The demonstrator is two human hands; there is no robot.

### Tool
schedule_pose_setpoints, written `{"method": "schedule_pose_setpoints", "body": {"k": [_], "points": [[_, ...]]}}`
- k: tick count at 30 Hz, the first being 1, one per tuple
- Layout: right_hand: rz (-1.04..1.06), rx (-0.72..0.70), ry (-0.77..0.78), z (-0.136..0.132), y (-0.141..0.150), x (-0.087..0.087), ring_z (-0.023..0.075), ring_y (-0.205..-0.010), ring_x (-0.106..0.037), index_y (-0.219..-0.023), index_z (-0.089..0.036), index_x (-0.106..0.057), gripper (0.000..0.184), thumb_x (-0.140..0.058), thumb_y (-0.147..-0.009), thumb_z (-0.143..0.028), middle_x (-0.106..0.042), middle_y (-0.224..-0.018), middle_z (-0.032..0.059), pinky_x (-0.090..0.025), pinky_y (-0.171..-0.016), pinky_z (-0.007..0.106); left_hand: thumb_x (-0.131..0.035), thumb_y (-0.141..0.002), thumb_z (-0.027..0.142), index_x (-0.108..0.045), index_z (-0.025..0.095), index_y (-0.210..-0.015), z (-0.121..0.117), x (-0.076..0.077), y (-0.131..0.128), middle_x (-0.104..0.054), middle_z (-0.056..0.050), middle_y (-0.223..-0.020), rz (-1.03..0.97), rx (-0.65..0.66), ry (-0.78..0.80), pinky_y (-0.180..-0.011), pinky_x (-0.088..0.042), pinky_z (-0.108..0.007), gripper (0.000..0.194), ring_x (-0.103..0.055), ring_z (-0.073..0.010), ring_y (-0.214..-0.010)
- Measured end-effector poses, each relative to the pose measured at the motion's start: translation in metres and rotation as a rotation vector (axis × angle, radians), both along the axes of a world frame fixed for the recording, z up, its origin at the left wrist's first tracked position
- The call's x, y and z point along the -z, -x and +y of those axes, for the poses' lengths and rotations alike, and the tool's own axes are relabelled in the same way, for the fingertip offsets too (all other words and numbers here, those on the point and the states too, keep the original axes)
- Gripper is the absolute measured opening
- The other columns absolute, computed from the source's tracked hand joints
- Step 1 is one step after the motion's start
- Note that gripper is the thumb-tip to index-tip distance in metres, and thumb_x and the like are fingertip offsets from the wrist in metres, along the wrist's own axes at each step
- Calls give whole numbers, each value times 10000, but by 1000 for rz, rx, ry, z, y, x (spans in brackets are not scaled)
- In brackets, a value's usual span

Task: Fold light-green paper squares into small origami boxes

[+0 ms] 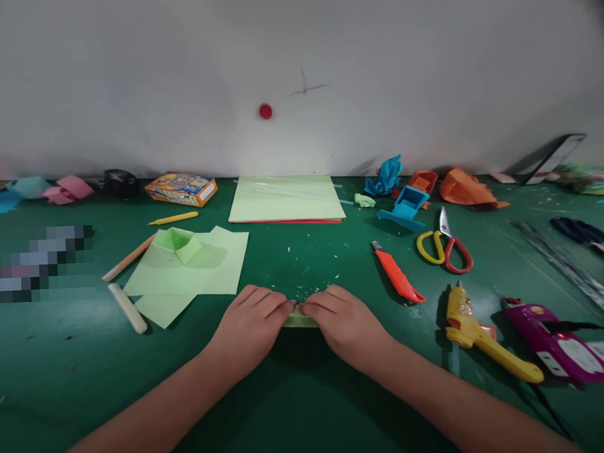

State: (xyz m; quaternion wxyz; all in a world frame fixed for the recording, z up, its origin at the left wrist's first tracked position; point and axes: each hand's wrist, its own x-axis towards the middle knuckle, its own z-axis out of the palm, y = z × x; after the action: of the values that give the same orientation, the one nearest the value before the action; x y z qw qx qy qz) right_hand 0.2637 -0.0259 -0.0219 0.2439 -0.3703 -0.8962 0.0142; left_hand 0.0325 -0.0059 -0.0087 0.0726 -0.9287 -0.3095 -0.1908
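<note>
My left hand [254,329] and my right hand [344,325] meet near the middle of the green table. Between them they grip a narrow strip of light green paper [300,318], its ends hidden under my curled fingers. Left of my hands, several light green paper sheets [218,263] lie overlapping, and a small folded green paper box [178,244] stands on them. An orange-red utility knife [398,274] rests on the table to the right of my right hand. Tiny paper scraps lie just beyond my fingertips.
On the right lie scissors [445,243], a yellow glue gun [487,338] with a cord, and a purple power strip [557,342]. Along the wall stand a stack of paper [285,197], a blue folded paper piece [406,207] and an orange-yellow box [181,189]. A chalk-like stick [128,309] lies left.
</note>
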Motion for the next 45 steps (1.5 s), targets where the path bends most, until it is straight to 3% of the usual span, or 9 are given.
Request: {"method": "schedule_pose_setpoints", "body": {"k": [6,14,22,27,30,36,45], "points": [[-89,-14,24,-10,1,-7,239,-910,-586,-1179,-85,-681,268,-501,-981,-61,-726,-1067,128,-506,-849,375,-437,-1012,77,-707,161,-1141,-5,0,0,-713,-78,-966,97,55,-36,-823,-501,-399,311,-646,-237,-909],[-245,78,125,-32,8,-16,276,-1046,-621,-1335,-108,-621,406,-541,-940,-57,-700,-1251,134,-545,-911,416,-445,-963,53,-666,41,-1224,-21,1,-4,-705,-152,-1069,191,5,23,-941,-515,-450,342,-646,-303,-1044],[-362,90,38,-44,15,-13,295,-1149,-644,-1336,-53,-629,426,-524,-925,-79,-645,-1384,192,-592,-929,412,-395,-895,-10,-620,93,-1341,-32,5,-3,-654,-151,-1359,290,-85,77,-994,-490,-417,509,-639,-294,-1190],[-440,100,-39,-49,18,-1,308,-1247,-610,-1378,-40,-595,466,-508,-924,-101,-591,-1443,214,-587,-961,421,-409,-910,86,-573,115,-1416,-39,9,-2,-580,-145,-1472,311,-85,118,-1043,-456,-445,533,-574,-311,-1321],[-429,76,-7,-50,14,-3,322,-1279,-590,-1406,8,-559,524,-532,-902,-133,-562,-1467,229,-573,-999,430,-398,-935,134,-547,100,-1445,-44,10,-2,-542,-155,-1506,304,-94,107,-1066,-430,-466,533,-551,-319,-1352],[-364,83,136,-53,-5,-10,254,-1382,-517,-1518,-119,-467,542,-436,-977,-143,-496,-1557,95,-447,-1162,464,-317,-1016,161,-533,218,-1465,-49,3,3,-497,-87,-1553,270,-138,119,-1047,-406,-458,502,-499,-258,-1407],[-355,138,189,-56,-33,-18,272,-1429,-472,-1524,-152,-466,504,-389,-1036,-253,-455,-1579,66,-395,-1180,543,-421,-1031,254,-439,293,-1520,-45,-2,12,-355,-65,-1640,232,-112,285,-1035,-414,-458,490,-437,-267,-1455]]}}
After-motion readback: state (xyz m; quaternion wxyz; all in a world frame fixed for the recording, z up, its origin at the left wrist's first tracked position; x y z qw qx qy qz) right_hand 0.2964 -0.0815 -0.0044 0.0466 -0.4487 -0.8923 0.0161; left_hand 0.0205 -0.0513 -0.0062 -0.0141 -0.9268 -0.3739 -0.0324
